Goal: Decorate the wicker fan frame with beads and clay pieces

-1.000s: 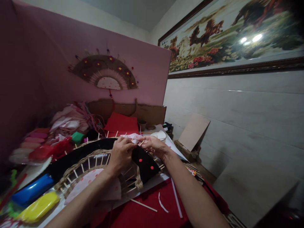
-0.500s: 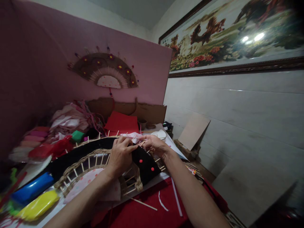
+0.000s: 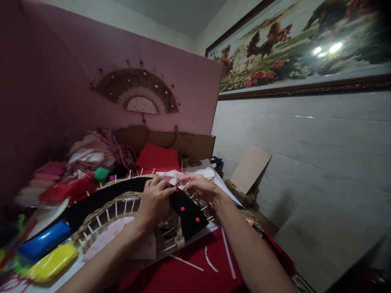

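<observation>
A fan-shaped piece with wooden sticks and woven cord carries a black band (image 3: 191, 217) with red dots along its right part. My left hand (image 3: 155, 201) lies on the band, its fingers bent and pressed together at the upper edge; what they hold, if anything, is hidden. My right hand (image 3: 201, 188) is just beyond that edge, thumb and fingers closed round a thin wooden stick (image 3: 185, 186). One red dot shows close to the left fingertips. White dotted cloth (image 3: 104, 240) covers the inner part of the fan piece.
Blue (image 3: 45, 240) and yellow clay packs (image 3: 51, 262) lie at the left, with pink cloth (image 3: 90, 152) behind. A red sheet (image 3: 157, 158) is at the back. A loose stick (image 3: 187, 262) and a clear tube (image 3: 228, 252) rest on red cloth (image 3: 171, 280). Another fan (image 3: 137, 89) hangs on the pink board.
A red dot now shows on the black band beside my left fingertips. My right fingers have shifted slightly at the stick. The whole view has moved a little.
</observation>
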Action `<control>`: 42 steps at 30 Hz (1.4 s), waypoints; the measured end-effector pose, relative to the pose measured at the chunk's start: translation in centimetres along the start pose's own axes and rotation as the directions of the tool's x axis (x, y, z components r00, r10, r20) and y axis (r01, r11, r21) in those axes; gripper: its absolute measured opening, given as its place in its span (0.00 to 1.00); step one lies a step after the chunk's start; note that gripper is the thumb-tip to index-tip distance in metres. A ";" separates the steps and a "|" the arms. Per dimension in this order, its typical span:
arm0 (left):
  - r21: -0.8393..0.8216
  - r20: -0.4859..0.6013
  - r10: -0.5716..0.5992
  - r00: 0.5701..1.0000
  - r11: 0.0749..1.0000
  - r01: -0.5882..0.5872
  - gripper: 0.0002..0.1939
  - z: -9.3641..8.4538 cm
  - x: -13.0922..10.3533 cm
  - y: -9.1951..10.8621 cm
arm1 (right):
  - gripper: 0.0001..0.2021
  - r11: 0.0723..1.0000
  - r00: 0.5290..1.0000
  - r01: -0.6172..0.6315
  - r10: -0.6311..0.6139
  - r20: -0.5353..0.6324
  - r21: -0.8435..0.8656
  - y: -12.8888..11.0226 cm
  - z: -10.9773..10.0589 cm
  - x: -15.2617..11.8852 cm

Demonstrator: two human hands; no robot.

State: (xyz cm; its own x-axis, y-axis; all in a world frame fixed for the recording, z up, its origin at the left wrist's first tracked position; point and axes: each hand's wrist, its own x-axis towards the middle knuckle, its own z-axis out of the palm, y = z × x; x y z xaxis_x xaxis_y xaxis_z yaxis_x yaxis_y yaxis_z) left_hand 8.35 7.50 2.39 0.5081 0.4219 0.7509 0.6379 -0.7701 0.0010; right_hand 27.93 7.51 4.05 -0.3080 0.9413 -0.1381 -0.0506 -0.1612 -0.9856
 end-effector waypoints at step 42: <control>0.057 -0.030 0.077 0.997 0.996 -0.076 0.15 -0.2 -0.6 0.6 | 0.20 0.995 0.990 0.096 -0.094 -0.108 0.006 0.2 1.2 -0.3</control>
State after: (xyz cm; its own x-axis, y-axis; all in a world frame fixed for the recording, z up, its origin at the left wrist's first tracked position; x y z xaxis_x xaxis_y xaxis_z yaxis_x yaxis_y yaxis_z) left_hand 8.30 6.63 2.07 0.5386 0.3465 0.7680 0.6293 -0.7715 -0.0932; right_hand 26.89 6.87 3.99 -0.1971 0.9789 -0.0541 -0.0856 -0.0721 -0.9937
